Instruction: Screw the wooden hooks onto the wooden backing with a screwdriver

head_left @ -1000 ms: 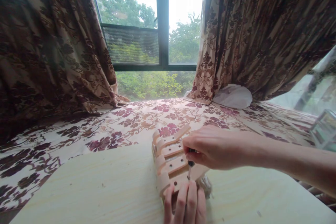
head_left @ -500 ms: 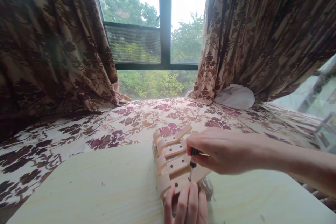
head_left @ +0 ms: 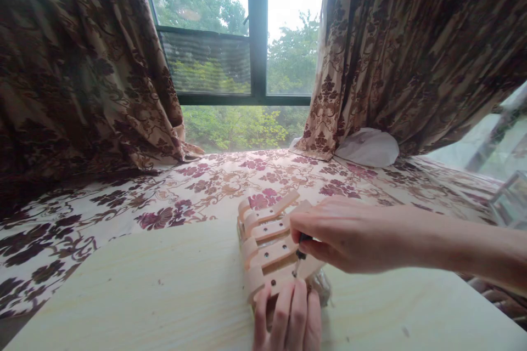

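A wooden slatted piece (head_left: pixel 267 255), with curved slats and dark screws along them, lies on the pale wooden board (head_left: pixel 156 285). My right hand (head_left: pixel 329 233) is closed round the dark handle of a screwdriver (head_left: pixel 302 247), whose shaft points down to a screw in the nearest slat. My left hand (head_left: pixel 288 312) presses its fingers over the near end of the slatted piece, gripping it beside the screwdriver tip. Clear plastic wrapping (head_left: pixel 322 288) shows under the slats on the right. The thumb of the left hand is hidden.
Floral cloth (head_left: pixel 230 175) covers the surface behind the board. Patterned curtains (head_left: pixel 82 66) hang on both sides of the window (head_left: pixel 257 66). A white bag (head_left: pixel 368 148) lies by the right curtain, and a framed object (head_left: pixel 510 200) stands at the right edge.
The view has shifted slightly, so the scene sits a little higher. Both hands keep their hold, and the screwdriver tip stays at the same screw.
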`<state>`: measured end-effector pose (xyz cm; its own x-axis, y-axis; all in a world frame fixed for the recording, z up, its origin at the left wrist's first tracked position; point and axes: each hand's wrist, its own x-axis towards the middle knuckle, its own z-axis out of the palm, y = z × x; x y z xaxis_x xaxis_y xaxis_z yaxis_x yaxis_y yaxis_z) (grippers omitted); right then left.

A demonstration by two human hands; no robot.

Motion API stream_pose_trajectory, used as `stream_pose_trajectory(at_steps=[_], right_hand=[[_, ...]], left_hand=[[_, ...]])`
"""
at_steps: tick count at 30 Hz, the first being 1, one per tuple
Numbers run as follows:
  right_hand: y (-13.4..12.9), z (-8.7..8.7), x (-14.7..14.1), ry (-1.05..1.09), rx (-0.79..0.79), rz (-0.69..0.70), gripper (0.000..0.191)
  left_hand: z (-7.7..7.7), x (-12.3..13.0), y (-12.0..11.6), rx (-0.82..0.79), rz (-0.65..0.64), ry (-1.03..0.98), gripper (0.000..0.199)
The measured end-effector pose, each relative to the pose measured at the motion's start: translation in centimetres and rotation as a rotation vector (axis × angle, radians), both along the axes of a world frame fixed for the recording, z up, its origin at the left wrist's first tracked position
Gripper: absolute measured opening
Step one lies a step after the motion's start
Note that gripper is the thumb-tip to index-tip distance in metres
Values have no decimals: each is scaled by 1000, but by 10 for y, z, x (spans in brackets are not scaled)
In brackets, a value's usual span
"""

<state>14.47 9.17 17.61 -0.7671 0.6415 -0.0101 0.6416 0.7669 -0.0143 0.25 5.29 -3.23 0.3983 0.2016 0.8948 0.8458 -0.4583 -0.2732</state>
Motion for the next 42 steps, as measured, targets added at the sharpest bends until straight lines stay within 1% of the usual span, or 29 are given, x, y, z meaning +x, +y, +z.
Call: stream_pose_trajectory(at_steps=[4, 7, 9, 11, 13, 15, 17, 21, 27, 33, 42], right_hand=[[3, -2, -2, -1, 5, -75, 14], [6, -4, -5, -13, 22, -19, 11], [9, -9, -9, 17, 68, 16, 11], [13, -17, -13, 61, 135, -1, 18], [17, -25, -16, 90, 181, -46, 26], [19, -31, -17, 119, 211, -68, 28], [20, -34, -16, 154, 240, -60, 28], [17, -32, -15, 182, 256, -26, 27], [16, -33, -17, 186, 266, -29, 28], [16, -35, -20, 178, 281, -40, 27], [9, -35, -19, 179, 283, -22, 27]], left_hand=[[0, 1, 0, 3, -5, 2, 25], [0, 0, -1, -4, 0, 12, 24], [0, -1, -1, -10, 6, 36, 25], [2, -3, -1, -24, 7, 54, 28], [6, -6, -1, -34, -6, 53, 28], [11, -8, -3, -70, -10, 49, 30], [16, -10, -6, -122, 16, 44, 34], [21, -13, -11, -211, 83, 43, 38], [21, -18, -9, -195, 79, 106, 36], [28, -12, -5, -288, 165, 173, 31], [32, -11, -11, -238, 211, 172, 30]])
